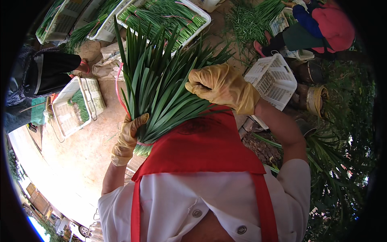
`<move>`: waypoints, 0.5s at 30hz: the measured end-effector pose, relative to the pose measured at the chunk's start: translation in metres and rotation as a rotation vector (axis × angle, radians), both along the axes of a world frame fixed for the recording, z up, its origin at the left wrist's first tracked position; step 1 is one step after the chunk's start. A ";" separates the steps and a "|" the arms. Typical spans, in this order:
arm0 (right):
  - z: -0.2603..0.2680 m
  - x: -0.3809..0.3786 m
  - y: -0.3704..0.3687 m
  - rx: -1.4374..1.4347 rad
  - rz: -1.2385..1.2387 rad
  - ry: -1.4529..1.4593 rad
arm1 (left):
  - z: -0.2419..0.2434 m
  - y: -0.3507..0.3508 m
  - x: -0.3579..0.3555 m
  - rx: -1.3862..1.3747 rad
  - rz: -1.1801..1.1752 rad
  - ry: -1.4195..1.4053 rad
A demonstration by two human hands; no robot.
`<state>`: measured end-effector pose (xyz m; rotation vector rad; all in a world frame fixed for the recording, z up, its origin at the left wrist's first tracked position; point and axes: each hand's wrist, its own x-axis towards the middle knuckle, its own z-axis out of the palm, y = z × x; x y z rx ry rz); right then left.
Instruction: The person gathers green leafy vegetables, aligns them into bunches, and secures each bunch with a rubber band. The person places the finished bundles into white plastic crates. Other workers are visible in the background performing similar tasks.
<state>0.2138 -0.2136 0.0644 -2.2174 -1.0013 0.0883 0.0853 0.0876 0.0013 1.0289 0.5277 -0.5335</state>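
Observation:
My left hand (130,136), in a yellowish rubber glove, grips a large bunch of long, flat green leaves (157,87), probably garlic chives, near its pale lower end. A pink tie (145,144) goes round the bunch just below this hand. From the thumb side, a loose length of pink string (118,87) rises along the leaves. My right hand (222,87), gloved alike, is curled closed over the right side of the fanned leaves. No held thing shows in its fingers, whose undersides are hidden. The bunch rests against my red apron (205,151).
A white crate (205,18) of tied green bunches stands ahead. Another crate (65,116) is at left, beside a person's dark-clad leg (57,68). At right are a white crate (272,81) and a yellowish bucket (316,101). A person in red (332,27) handles greens at upper right.

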 end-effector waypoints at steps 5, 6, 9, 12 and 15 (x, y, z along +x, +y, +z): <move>0.006 0.051 -0.092 -0.336 -0.648 -0.060 | -0.002 0.002 -0.005 0.044 0.021 -0.009; 0.007 0.049 -0.097 -0.272 -0.631 -0.046 | -0.002 0.002 -0.005 0.031 0.037 -0.003; 0.035 0.038 -0.082 -0.036 -0.516 0.273 | -0.002 0.001 -0.005 0.003 0.062 0.012; 0.043 0.033 -0.057 -0.017 -0.365 0.380 | -0.005 0.002 -0.005 -0.020 0.052 0.020; 0.048 0.036 -0.040 -0.429 -0.293 0.387 | -0.004 0.001 -0.002 -0.022 0.025 0.002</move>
